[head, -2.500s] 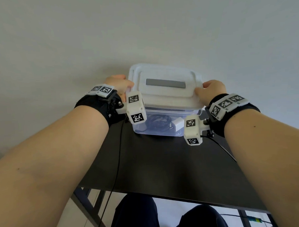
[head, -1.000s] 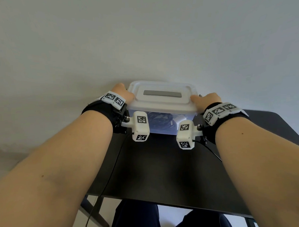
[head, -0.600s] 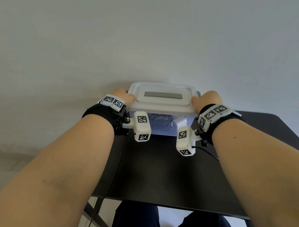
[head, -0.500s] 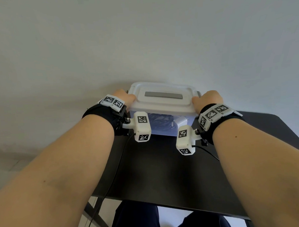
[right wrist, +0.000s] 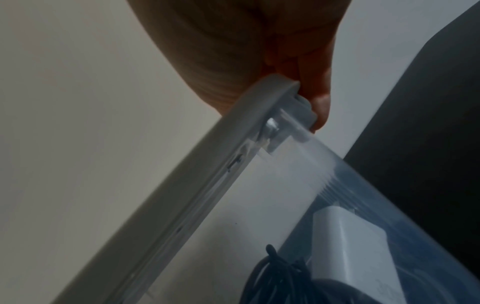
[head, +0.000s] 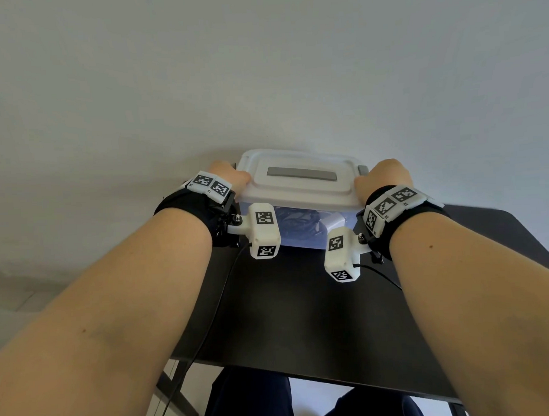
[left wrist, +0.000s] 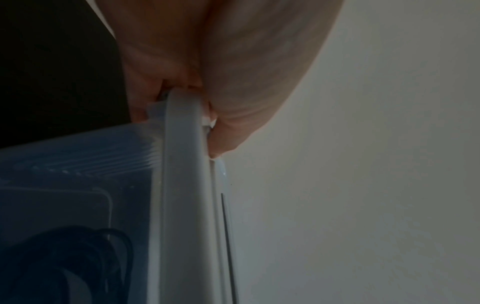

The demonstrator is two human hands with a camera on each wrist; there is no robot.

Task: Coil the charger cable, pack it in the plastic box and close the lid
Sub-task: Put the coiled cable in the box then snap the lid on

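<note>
— Two hands at the ends of a plastic box (head: 302, 235) at the far edge of a black table (head: 290, 317), against a pale wall (head: 260, 67). How do they sit?

— Both forearms reach straight forward, wrists strapped with black bands and white marker blocks. The left hand (head: 231, 178) clasps the left end: its wrist view shows the thumb over the lid (head: 300, 181) and curled fingers (left wrist: 140, 98) under the rim. The right hand (head: 383, 178) mirrors it at the right end, with a fingertip (right wrist: 319, 98) hooked against the grey latch (right wrist: 302, 112) below the lid's edge.

— So neither palm lies flat?

— No. Each hand pinches lid and rim together between thumb and fingers.

— And the cargo?

— The charger cable (right wrist: 280, 273) lies coiled inside the clear box, dark loops beside its white power brick (right wrist: 348, 248). The lid sits level across the top.

— What differs from two and a half seconds ago?

— The box then stood nearer the person, with more of its clear front wall in sight. It now sits farther back, close to the wall. Over the last half second hardly anything has shifted; the right wrist sits a touch lower, and both hands keep their hold on the ends.
</note>
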